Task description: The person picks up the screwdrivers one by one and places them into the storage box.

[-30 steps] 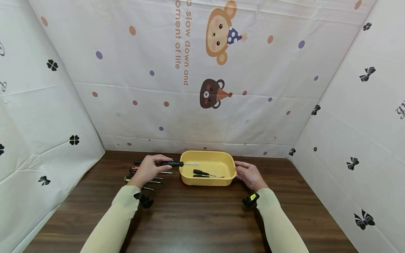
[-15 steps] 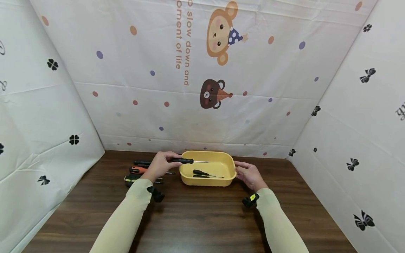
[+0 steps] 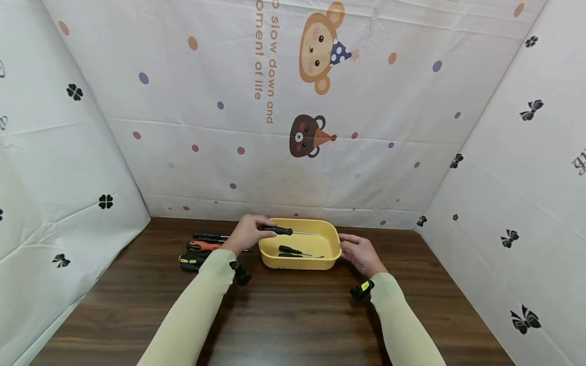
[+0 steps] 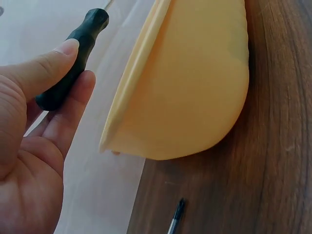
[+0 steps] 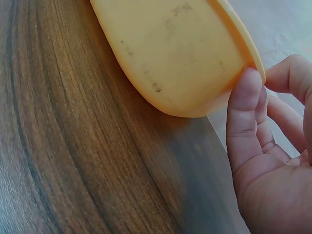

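My left hand pinches the dark handle of a screwdriver between thumb and fingers, above the left part of a yellow plastic bin. The shaft of this screwdriver points right, over the bin's inside. In the left wrist view the handle stands clear of the bin's rim. Two small black screwdrivers lie on the bin's floor. My right hand grips the bin's right end; the right wrist view has its thumb and a finger pinching the rim.
Left of the bin several screwdrivers lie on the brown wooden table, among them an orange-handled screwdriver and a black-and-yellow one. My left forearm partly covers them. White printed cloth walls the table at the back and sides.
My left hand has moved right with the screwdriver, from beside the bin to above it. More of the handles on the left now show. My right hand stays at the bin's end.
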Demonstrator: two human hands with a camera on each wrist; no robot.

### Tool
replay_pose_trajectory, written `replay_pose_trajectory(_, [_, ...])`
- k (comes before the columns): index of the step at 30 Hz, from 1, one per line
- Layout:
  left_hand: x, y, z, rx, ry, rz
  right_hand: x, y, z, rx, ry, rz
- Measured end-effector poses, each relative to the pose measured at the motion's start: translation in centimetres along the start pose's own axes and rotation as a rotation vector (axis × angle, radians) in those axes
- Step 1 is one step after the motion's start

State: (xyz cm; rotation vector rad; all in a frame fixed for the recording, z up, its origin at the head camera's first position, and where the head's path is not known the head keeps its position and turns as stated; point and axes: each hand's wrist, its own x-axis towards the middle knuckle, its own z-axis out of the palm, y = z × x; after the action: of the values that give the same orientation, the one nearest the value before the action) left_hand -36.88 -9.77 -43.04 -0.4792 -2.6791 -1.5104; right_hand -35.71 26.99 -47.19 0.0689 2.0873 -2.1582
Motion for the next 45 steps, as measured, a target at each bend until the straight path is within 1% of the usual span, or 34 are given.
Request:
replay_pose_trajectory(3, [0.6, 0.0, 0.4, 0.013, -0.017, -0.011, 0.2, 0.2, 0.0, 0.011, -0.004, -0.006])
replay_pose_trajectory(6, [1.0, 0.0, 0.7, 0.026, -0.028, -0.007, 0.3, 0.3, 0.0, 0.002, -0.005, -0.008])
replay_pose_trajectory(15, [2.2, 0.3, 1.8, 0.076, -0.045, 0.034, 0.2, 0.1, -0.1, -0.003, 0.02, 0.006])
replay_pose_trajectory(21, [2.9, 0.6, 2.5, 0.134, -0.054, 0.047, 0.3, 0.2, -0.1, -0.004, 0.014, -0.001])
replay_pose_trajectory(26, [3.2, 0.8, 3.2, 0.194, -0.061, 0.074, 0.4, 0.3, -0.2, 0.001, 0.013, -0.004])
replay_pose_trajectory(28, [3.4, 0.8, 3.5, 0.217, -0.062, 0.082, 0.3, 0.2, -0.2, -0.002, 0.0, -0.007])
replay_pose_trajectory(33, [4.0, 0.6, 4.1, 0.241, -0.076, 0.05, 0.3, 0.2, -0.1, 0.007, -0.006, -0.007])
replay_pose_trajectory(37, [4.3, 0.3, 4.3, 0.265, -0.094, 0.023, 0.3, 0.2, 0.0, 0.002, 0.018, 0.002])
replay_pose_trajectory(42, [4.4, 0.1, 4.3, 0.297, -0.101, 0.022, 0.2, 0.1, 0.1, -0.007, 0.028, 0.004])
replay_pose_trajectory(45, [4.5, 0.1, 4.4, 0.314, -0.121, 0.019, 0.2, 0.1, 0.2, -0.015, 0.026, 0.004])
